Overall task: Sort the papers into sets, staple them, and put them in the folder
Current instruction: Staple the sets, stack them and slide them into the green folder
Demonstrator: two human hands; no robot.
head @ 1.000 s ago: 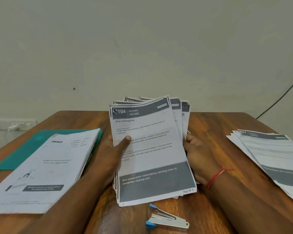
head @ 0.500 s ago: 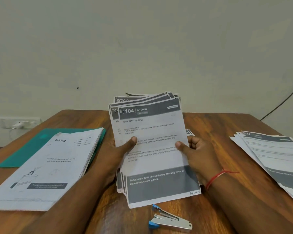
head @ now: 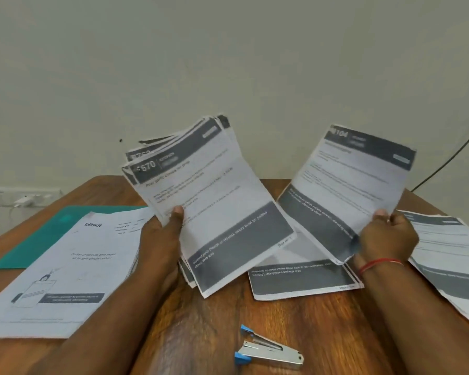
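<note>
Aloft, the left hand [head: 163,234] clamps the fanned stack [head: 214,201] under its thumb, while the right hand [head: 387,236] pinches one sheet [head: 349,180] to its right.

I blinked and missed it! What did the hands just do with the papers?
The right hand pinched the top 104 sheet and pulled it off to the right. The left hand still holds the stack, now showing a 670 page. The stapler, green folder and blinkit pile stayed put.

Bare forearms [head: 136,307], a red thread band [head: 379,264] (right wrist).
</note>
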